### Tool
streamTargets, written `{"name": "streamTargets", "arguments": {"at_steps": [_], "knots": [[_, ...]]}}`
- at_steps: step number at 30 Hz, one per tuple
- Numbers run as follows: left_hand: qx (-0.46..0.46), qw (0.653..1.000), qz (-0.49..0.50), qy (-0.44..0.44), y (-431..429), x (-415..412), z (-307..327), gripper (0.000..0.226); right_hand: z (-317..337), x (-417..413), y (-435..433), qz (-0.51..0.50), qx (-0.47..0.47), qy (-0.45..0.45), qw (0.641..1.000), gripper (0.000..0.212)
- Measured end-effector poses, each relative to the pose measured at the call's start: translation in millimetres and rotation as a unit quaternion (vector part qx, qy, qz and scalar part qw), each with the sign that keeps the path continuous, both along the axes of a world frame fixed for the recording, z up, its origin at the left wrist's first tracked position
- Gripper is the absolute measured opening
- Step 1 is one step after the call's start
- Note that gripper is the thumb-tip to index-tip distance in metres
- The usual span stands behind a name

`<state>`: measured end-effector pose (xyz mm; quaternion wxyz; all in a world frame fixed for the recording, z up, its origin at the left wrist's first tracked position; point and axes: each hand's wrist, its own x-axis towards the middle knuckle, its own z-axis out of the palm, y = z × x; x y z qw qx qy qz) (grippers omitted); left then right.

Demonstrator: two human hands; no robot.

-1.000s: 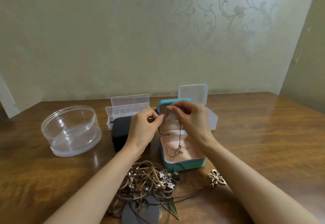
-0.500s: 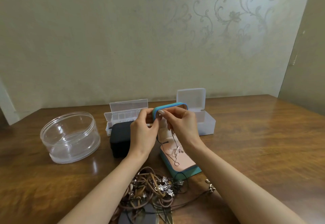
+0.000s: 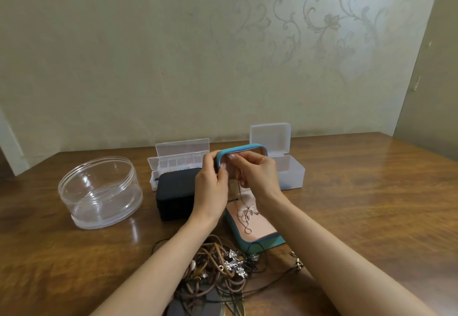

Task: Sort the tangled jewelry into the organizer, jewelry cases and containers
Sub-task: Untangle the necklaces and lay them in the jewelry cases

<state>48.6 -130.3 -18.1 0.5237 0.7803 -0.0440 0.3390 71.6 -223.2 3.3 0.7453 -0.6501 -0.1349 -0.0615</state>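
A teal jewelry case [image 3: 266, 241] with a pink lining stands open in front of me, its lid upright. My left hand [image 3: 210, 189] and my right hand [image 3: 255, 174] meet at the lid's inner face, fingers pinched on the upper end of a thin silver chain necklace [image 3: 249, 212]. The chain hangs down from my fingers, and its pendant and slack lie on the pink base. A tangled pile of brown cords and silver charms [image 3: 223, 266] lies on the table just below my wrists.
A closed black case [image 3: 173, 191] sits left of the teal one. Behind it stands an open clear compartment organizer [image 3: 178, 159]. A frosted plastic box [image 3: 290, 172] with raised lid is at the right, a round clear container [image 3: 99, 191] at the left. Wall behind the wooden table [image 3: 371, 204].
The view has tilted up, so everything sits lower in frame. Both hands stay pinched on the chain at the lid, and the pendant has shifted slightly on the pink base.
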Motion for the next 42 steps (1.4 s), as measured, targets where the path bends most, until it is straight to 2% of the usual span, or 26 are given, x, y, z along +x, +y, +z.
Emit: {"name": "streamTargets", "arguments": {"at_steps": [6,10,16,19,24,28,33,36,39,42], "knots": [[-0.017,1.000,0.015,0.010,-1,-1,3,0.021,2,-2,1,0.018,0.006,0.011,1.000,0.010],[0.059,0.992,0.113,0.002,-1,-2,9,0.023,1,-1,2,0.018,-0.005,0.008,1.000,0.009],[0.204,0.951,0.197,0.121,-6,0,29,0.023,2,0,1,0.020,0.003,0.017,1.000,0.012],[0.290,0.920,0.205,0.165,-6,3,36,0.029,2,1,0,0.023,0.008,0.019,1.000,0.016],[0.345,0.900,0.196,0.179,-4,1,33,0.043,2,3,-3,0.021,0.018,0.018,0.999,0.014],[0.355,0.899,0.197,0.166,-1,-1,34,0.037,0,3,-2,0.015,0.000,0.004,1.000,0.009],[0.294,0.925,0.198,0.140,1,1,31,0.028,-1,4,-2,0.011,-0.006,0.005,1.000,0.010],[0.185,0.952,0.199,0.138,-2,1,21,0.024,0,4,-3,0.014,0.012,0.019,1.000,0.011],[0.086,0.978,0.164,0.100,-12,-3,10,0.021,0,4,-4,0.015,0.018,0.024,0.999,0.011],[-0.051,0.984,0.114,0.124,-21,-2,5,0.020,-1,4,-4,0.019,0.023,0.029,0.999,0.011]]}}
